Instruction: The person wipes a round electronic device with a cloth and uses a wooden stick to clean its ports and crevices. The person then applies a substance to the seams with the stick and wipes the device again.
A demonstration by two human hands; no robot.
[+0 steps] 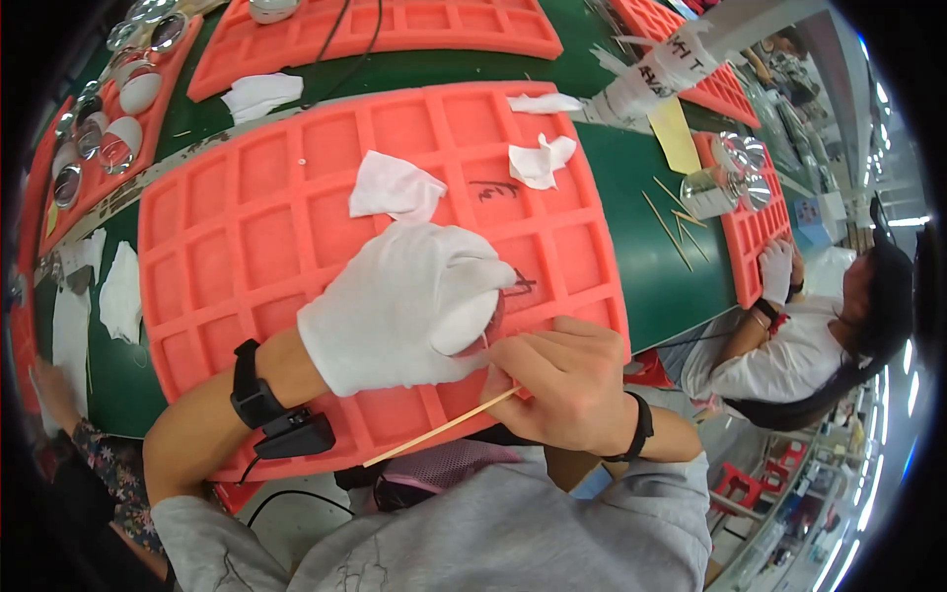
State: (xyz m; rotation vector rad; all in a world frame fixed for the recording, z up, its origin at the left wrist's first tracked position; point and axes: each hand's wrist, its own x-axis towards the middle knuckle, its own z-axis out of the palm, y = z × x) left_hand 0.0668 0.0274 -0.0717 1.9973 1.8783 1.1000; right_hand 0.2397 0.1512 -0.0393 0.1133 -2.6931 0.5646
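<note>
My left hand (pixel 409 301), in a white glove, is closed round a small part with a shiny, reddish-reflecting edge (pixel 496 318); the fingers hide most of it. My bare right hand (pixel 562 380) meets it at the fingertips and pinches a thin wooden stick (pixel 439 427). The stick's long end slants down to the left, and its other end is hidden at the fingers. Both hands are over a pink foam tray (pixel 222 281) divided into square cells. A crumpled white cloth (pixel 397 187) lies on the tray just beyond my left hand.
More white cloths (pixel 542 161) lie at the tray's far right. Loose wooden sticks (pixel 669 232) rest on the green table (pixel 646 296), near shiny cylindrical parts (pixel 708 192). Another foam tray (pixel 148 148) at far left holds silver-and-white domed parts. A co-worker (pixel 789 345) sits at right; another person's arm (pixel 59 395) shows at left.
</note>
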